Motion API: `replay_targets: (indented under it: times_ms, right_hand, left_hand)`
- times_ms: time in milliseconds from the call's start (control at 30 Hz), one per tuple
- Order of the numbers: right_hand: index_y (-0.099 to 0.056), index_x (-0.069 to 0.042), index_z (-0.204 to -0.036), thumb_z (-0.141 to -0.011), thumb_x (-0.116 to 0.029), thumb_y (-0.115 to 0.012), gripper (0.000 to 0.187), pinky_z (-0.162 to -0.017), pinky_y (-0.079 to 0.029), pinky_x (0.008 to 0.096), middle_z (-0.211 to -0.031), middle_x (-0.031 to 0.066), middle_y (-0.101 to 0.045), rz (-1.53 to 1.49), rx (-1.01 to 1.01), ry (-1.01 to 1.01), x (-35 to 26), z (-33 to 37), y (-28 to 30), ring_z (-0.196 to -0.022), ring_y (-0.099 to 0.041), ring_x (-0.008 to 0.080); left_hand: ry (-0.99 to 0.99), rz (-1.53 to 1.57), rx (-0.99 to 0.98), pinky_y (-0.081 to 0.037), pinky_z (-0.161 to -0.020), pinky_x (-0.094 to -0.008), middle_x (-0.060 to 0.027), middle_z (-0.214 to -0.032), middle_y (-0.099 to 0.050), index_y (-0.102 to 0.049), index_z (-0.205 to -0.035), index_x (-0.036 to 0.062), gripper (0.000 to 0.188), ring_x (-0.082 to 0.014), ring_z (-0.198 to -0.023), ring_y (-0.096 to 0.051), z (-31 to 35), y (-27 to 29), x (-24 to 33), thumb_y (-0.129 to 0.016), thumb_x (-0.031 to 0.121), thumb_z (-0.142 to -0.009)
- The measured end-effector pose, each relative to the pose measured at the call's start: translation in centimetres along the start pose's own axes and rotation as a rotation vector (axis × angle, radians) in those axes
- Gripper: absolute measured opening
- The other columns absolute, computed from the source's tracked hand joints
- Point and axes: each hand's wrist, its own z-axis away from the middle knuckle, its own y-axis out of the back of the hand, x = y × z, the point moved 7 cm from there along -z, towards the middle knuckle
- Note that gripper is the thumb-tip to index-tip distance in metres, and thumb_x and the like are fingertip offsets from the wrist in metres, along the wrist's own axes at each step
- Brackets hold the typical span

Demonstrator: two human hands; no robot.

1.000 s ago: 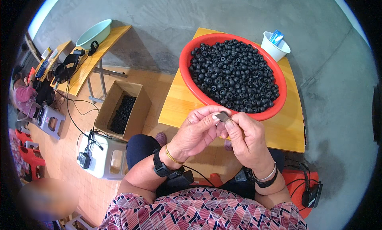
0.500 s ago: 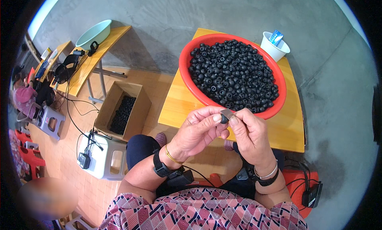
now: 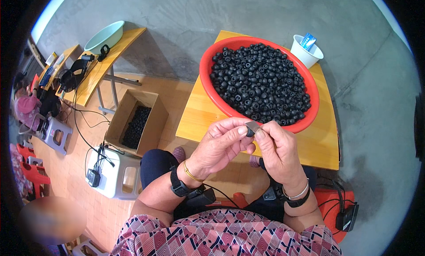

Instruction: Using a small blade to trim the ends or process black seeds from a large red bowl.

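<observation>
My left hand (image 3: 220, 146) pinches a small round black part (image 3: 249, 132) between thumb and fingertips, just off the near rim of a red basin (image 3: 207, 85). In my right hand (image 3: 280, 150), thumb and forefinger close on a thin flat metal blade (image 3: 253, 126). The blade lies against the top of the black part, its lower end hidden by my right fingers. Many similar black parts (image 3: 259, 85), rounded and with holes in their ends, are heaped in the basin.
The basin rests on a yellow wooden table (image 3: 199, 119), beside a white tub (image 3: 305, 57) holding a blue packet. A cardboard box (image 3: 152, 136) with black parts stands on the floor at left, near a white stool (image 3: 108, 178). Cables and a far table (image 3: 99, 74) lie beyond; people sit at far left.
</observation>
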Motion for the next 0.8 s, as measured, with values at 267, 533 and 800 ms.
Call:
replay_targets:
  times_ms: [267,533,800]
  right_hand:
    - [-0.048,0.001,-0.075,-0.087,-0.006,-0.044,0.015,-0.052,-0.043,0.0249,-0.063,0.0078,-0.053,-0.040,-0.033,-0.021,0.33,-0.04,-0.10,-0.056,-0.055,0.0132]
    - [-0.050,0.002,-0.075,-0.087,-0.007,-0.044,0.016,-0.052,-0.043,0.0263,-0.063,0.0082,-0.054,0.008,-0.081,-0.005,0.18,-0.20,-0.10,-0.057,-0.055,0.0149]
    - [-0.051,0.002,-0.076,-0.086,-0.007,-0.045,0.015,-0.051,-0.042,0.0273,-0.062,0.0093,-0.053,-0.013,-0.111,0.005,0.55,-0.15,-0.18,-0.056,-0.055,0.0173]
  left_hand:
    - [0.008,0.013,-0.001,-0.047,-0.068,-0.0284,-0.0075,-0.097,-0.059,-0.057,-0.102,0.0029,0.018,-0.0146,-0.079,-0.057,-0.01,0.05,-0.03,-0.049,0.011,-0.087]
    - [0.013,-0.025,0.021,-0.048,-0.066,-0.0283,-0.0070,-0.092,-0.060,-0.058,-0.101,0.0017,0.018,-0.0146,-0.076,-0.057,0.13,0.42,0.04,-0.050,0.009,-0.086]
    - [0.019,-0.029,0.019,-0.048,-0.065,-0.0288,-0.0086,-0.091,-0.061,-0.057,-0.102,0.0019,0.021,-0.0169,-0.076,-0.058,0.18,0.87,-0.21,-0.052,0.013,-0.085]
